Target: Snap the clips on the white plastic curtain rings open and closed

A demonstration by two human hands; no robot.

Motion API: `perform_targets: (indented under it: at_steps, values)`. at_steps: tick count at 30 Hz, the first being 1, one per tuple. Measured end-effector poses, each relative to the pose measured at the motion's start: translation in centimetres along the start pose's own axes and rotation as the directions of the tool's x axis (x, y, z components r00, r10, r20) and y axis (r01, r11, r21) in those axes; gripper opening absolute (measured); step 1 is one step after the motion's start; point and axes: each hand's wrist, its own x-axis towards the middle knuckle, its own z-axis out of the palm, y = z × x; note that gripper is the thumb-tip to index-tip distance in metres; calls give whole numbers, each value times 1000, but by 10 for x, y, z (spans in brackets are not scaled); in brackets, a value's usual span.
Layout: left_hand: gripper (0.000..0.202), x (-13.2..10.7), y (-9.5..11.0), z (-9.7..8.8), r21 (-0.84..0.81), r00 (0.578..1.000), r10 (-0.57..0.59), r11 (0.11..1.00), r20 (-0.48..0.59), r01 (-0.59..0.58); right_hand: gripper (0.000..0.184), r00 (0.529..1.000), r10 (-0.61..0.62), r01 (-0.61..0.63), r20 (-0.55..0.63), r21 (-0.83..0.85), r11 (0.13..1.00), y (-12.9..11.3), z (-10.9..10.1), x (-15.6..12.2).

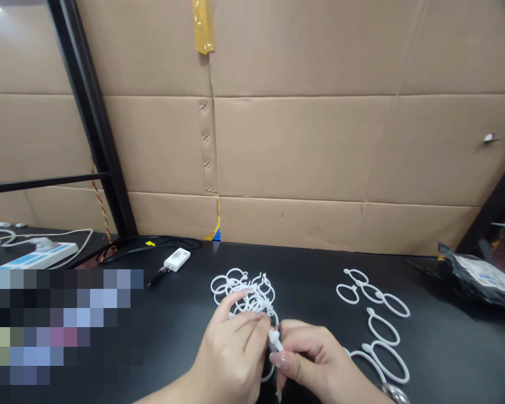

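Both my hands meet low in the middle of the view over a black table (185, 325). My left hand (231, 359) and my right hand (307, 359) pinch the same white plastic ring (274, 341) by its small clasp, with the loop hanging down between them. Just behind my fingers lies a tangled pile of white rings (244, 292). To the right of my right hand several separate white rings (379, 325) lie spread flat on the table.
A cardboard wall (303, 140) closes off the back of the table. A small white box with a black cable (177, 259) lies at back left. A black plastic bag (480, 278) sits at far right. A black metal post (92, 123) and a power strip (37, 253) stand left.
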Motion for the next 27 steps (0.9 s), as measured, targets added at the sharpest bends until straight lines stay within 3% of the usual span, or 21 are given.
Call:
perform_targets:
  at_steps: [6,11,16,22,24,27]
  values:
    - [25,1,3,2,-13,998,-61,998,-7,61,47,999,-31,28,-16,-159,987,3,3,-2]
    - [21,-1,3,4,-38,997,-73,997,25,74,50,999,-33,25,-40,-178,984,4,4,-1]
    - [28,-1,-4,5,8,976,-205,979,77,205,53,998,-57,57,3,-239,969,1,4,-1]
    - [25,4,-6,-2,-76,969,-223,970,102,231,38,1000,-10,8,-21,-94,996,-9,0,-2]
    - [24,6,-8,-4,-42,968,-230,971,104,235,30,997,32,-38,-68,-96,995,-13,-10,0]
    - [23,8,-16,-5,58,969,-232,972,85,228,36,955,124,-186,-271,-217,958,-13,-40,7]
